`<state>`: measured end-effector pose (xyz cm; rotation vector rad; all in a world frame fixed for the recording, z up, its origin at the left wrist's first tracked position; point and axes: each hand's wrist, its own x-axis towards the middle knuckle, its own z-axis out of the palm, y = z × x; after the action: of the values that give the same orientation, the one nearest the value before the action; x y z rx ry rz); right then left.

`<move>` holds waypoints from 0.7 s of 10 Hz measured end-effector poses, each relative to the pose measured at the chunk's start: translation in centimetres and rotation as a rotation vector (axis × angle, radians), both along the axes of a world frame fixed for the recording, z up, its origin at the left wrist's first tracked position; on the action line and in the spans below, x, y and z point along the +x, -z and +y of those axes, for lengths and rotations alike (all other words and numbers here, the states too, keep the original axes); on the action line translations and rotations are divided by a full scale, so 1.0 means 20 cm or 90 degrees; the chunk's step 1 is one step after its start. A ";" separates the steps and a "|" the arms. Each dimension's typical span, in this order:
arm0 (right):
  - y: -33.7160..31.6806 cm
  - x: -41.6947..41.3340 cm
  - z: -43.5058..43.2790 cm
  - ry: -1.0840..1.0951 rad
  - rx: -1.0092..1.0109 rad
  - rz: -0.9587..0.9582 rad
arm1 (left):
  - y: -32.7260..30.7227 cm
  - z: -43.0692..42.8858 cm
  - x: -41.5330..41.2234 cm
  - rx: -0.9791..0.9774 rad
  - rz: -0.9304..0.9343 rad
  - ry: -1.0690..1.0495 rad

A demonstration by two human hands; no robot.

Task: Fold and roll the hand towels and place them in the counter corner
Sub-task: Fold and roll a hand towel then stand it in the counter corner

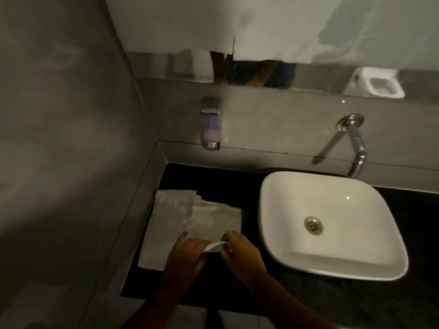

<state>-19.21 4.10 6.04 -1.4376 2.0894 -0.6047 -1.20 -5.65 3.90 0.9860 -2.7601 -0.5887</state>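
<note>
White cloth is pinched between the curled fingers of both hands at the near edge of the small folded white hand towel [215, 222], where a short rolled-up lip of the fabric is lifted between them. The left hand [187, 254] is closed on the left end of that lip, its thumb stretched forward onto the flat part of the towel. The right hand [240, 249] is closed on the right end, knuckles raised and fingertips tucked under; the two hands are just beside each other, nearly touching. Both bare forearms are seen entering from the near edge of the black stone counter [213, 179].

This towel is laid flat on the left part of the counter, partly overlapping a larger flat white hand towel [164, 224] that is spread along the counter's left edge, against the grey wall. The far left corner of the counter, behind both towels, is seen as bare dark surface.

To the right of the towels, close to them but apart, a white rounded-square ceramic basin [332, 262] is set on the counter, with a metal drain [313, 224] at its bottom. Above the basin's far edge a chrome wall-mounted tap [355, 148] is fixed to the grey back wall. A chrome soap dispenser with pinkish liquid [210, 124] is mounted on the same wall, above the far left corner of the counter
</note>
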 end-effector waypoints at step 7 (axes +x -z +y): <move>-1.00 -1.44 1.77 0.156 0.122 -0.193 | -0.82 1.28 -1.61 0.354 -0.131 0.451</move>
<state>-48.06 39.58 25.97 -0.9281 2.0297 -0.6510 -33.49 19.92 20.21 0.0708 -3.1712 -1.4794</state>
